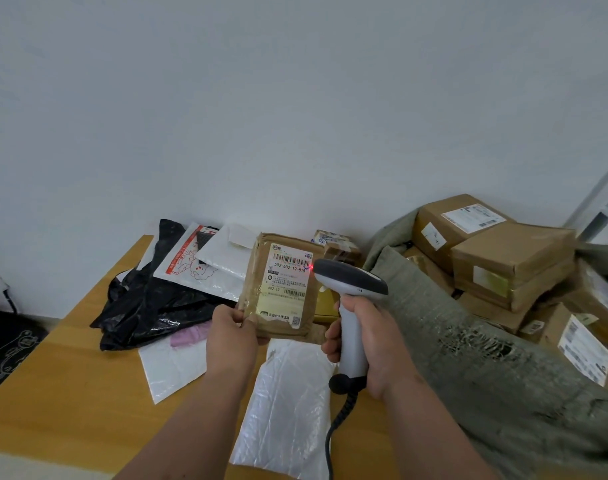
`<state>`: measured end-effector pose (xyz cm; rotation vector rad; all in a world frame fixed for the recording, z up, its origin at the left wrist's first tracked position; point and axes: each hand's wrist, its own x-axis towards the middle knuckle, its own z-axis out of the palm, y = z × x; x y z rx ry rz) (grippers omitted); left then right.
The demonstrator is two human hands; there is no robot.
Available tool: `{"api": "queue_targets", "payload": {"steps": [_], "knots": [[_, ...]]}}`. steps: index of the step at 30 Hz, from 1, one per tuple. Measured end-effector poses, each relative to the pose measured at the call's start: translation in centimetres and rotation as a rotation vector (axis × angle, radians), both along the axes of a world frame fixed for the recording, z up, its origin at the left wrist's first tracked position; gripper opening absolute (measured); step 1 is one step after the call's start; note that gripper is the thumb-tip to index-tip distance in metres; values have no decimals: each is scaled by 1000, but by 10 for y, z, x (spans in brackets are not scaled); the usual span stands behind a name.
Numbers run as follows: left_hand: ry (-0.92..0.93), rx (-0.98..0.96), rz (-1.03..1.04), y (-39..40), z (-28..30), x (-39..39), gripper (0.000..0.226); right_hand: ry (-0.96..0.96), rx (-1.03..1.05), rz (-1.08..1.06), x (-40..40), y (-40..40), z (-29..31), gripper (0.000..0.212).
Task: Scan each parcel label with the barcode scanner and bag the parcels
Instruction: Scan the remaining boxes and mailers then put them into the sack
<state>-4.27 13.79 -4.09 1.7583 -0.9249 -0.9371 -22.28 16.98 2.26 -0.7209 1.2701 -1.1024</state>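
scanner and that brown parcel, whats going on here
A person is scanning a parcel. The left hand holds the brown parcel up by its lower corner, label facing them. The right hand grips the scanner, whose red light falls on the label's barcode. Boxes already sit in the grey sack at the right.

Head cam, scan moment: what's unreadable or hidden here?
- Small print on the white shipping label of the brown taped parcel: too small.
- Grey handheld barcode scanner: trigger hidden by right hand; cable cut off by bottom edge.
- Parcel's lower left corner: covered by left hand.
- Grey woven sack: depth hidden behind its wall.
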Motion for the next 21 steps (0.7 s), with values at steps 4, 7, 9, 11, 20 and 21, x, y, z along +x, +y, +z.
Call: {"api": "queue_targets", "payload": {"steps": [4,7,9,11,20,21], "knots": [[-13,-10,-35,-1,1,2,6,16,-2,-33,3,3,2,20],[-17,-29,-72,-5,7,4,5,6,-19,-80,7,3,6,22],[-49,-43,-90,-9,13,6,4,-6,-21,-108,10,3,8,21],[-92,-71,-113,-12,19,8,4,4,-10,-139,13,4,10,20],[-198,-165,-210,-20,45,7,7,219,-88,-441,14,13,12,5],[-196,-181,-221,-20,48,5,7,256,-106,-476,10,14,12,5]]}}
